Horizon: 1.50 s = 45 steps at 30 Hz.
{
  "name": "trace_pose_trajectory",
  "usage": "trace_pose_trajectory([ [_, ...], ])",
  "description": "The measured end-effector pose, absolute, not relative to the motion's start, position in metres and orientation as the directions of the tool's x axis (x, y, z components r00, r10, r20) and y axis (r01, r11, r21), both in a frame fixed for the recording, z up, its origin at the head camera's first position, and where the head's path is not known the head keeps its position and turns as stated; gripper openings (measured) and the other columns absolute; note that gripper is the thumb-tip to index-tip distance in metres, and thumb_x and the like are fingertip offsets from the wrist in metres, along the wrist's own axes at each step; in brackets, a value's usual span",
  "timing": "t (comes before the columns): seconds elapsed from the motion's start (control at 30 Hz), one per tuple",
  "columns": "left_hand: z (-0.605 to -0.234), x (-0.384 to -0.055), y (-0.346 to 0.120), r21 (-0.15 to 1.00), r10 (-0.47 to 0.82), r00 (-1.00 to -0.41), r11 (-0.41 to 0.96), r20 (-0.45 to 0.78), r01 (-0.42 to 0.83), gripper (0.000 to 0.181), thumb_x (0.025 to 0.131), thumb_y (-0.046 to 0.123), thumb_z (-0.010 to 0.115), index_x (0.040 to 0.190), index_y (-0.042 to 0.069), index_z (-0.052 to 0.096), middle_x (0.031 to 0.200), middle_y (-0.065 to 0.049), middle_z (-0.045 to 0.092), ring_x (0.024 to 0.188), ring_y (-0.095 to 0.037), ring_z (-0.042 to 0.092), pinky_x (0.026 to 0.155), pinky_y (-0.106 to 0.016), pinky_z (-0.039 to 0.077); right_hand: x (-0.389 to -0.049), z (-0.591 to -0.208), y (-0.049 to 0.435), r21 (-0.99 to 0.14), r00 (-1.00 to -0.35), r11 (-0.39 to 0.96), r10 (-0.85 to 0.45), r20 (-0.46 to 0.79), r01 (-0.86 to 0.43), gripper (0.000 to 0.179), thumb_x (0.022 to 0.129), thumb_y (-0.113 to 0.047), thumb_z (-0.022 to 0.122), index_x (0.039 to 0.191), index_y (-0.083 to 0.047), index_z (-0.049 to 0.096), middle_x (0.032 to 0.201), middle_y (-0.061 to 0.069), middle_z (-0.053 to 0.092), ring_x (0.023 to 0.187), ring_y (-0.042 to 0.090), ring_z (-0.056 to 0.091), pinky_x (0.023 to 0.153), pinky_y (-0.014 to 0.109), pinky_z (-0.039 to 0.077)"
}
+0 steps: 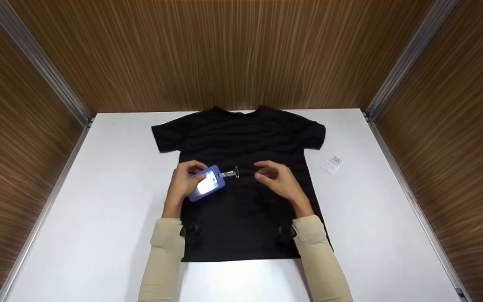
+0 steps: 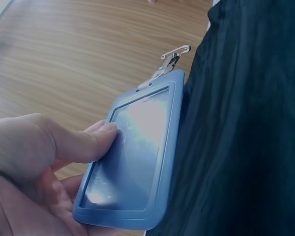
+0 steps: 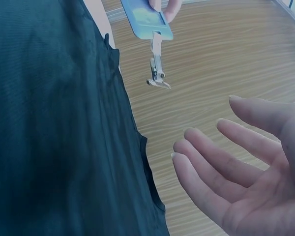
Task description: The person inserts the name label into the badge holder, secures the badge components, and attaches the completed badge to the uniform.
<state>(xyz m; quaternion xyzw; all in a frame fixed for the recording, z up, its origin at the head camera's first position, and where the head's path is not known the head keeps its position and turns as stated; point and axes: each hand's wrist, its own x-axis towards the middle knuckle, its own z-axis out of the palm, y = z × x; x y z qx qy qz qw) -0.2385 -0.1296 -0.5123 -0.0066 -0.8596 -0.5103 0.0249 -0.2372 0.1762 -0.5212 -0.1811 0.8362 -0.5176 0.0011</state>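
My left hand (image 1: pixel 184 181) grips a blue badge holder (image 2: pixel 160 196) by its side, the thumb lying on the clear window. A metal clip with a pin bar (image 1: pixel 230 173) sticks out from the holder's top end on a clear strap, pointing toward the right hand. Relaxed and holding nothing, my right hand (image 1: pixel 280 181) hovers a short way to the right of the clip, its fingers spread apart in the right wrist view. Under both hands a black T-shirt (image 1: pixel 241 235) lies spread on the table, its neckline toward the back wall.
A small white printed card or packet (image 1: pixel 332 164) lies on the white table (image 1: pixel 375 235) to the right of the shirt. Wood-grain panels (image 1: pixel 241 54) wall the table in at the back and on both sides, with metal rails along the corners.
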Motion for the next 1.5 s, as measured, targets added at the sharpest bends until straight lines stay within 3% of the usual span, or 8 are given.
trace_pose_trajectory([
  [0.37,-0.515,-0.240,-0.112,0.875,0.037,-0.996,0.476,0.080,0.088,0.018,0.084,-0.007,0.075,0.096,0.006,0.078,0.095,-0.014,0.077,0.092,-0.027,0.069,0.089,-0.040,0.053,-0.245,-0.520,0.170,-0.856,-0.919,0.405,-0.353,0.177,-0.321,0.032,0.096,-0.011,0.072,0.126,-0.002,0.070,0.109,0.019,0.076,0.102,0.034,0.073,0.096,0.051,0.057],
  [0.6,-0.516,-0.243,-0.103,0.864,0.060,-0.993,0.491,0.098,0.115,0.019,0.083,-0.007,0.076,0.095,0.007,0.078,0.095,-0.012,0.077,0.093,-0.026,0.070,0.090,-0.044,0.054,-0.250,-0.517,0.171,-0.852,-0.916,0.409,-0.360,0.177,-0.326,0.029,0.095,-0.009,0.072,0.123,-0.002,0.072,0.106,0.020,0.076,0.099,0.034,0.073,0.095,0.053,0.056],
  [0.97,-0.520,-0.246,-0.096,0.878,0.104,-0.989,0.457,0.102,0.139,0.020,0.083,-0.008,0.076,0.096,0.007,0.078,0.096,-0.012,0.078,0.091,-0.026,0.069,0.087,-0.042,0.055,-0.251,-0.519,0.176,-0.822,-0.909,0.444,-0.369,0.195,-0.357,0.030,0.096,-0.011,0.072,0.124,-0.003,0.071,0.103,0.014,0.078,0.095,0.027,0.074,0.088,0.034,0.059],
  [1.13,-0.521,-0.246,-0.094,0.888,0.114,-0.987,0.435,0.111,0.150,0.020,0.083,-0.009,0.076,0.095,0.006,0.078,0.098,-0.013,0.077,0.093,-0.026,0.069,0.089,-0.043,0.055,-0.252,-0.520,0.176,-0.827,-0.906,0.430,-0.370,0.204,-0.362,0.029,0.096,-0.012,0.073,0.124,-0.007,0.072,0.103,0.013,0.078,0.094,0.026,0.075,0.088,0.035,0.059],
  [1.5,-0.521,-0.251,-0.091,0.909,0.148,-0.979,0.375,0.137,0.184,0.020,0.081,-0.012,0.073,0.095,0.001,0.077,0.093,-0.018,0.077,0.083,-0.022,0.067,0.078,-0.030,0.051,-0.258,-0.514,0.176,-0.826,-0.901,0.426,-0.382,0.205,-0.369,0.028,0.094,-0.010,0.073,0.122,-0.005,0.073,0.098,0.015,0.078,0.089,0.024,0.074,0.085,0.036,0.060],
])
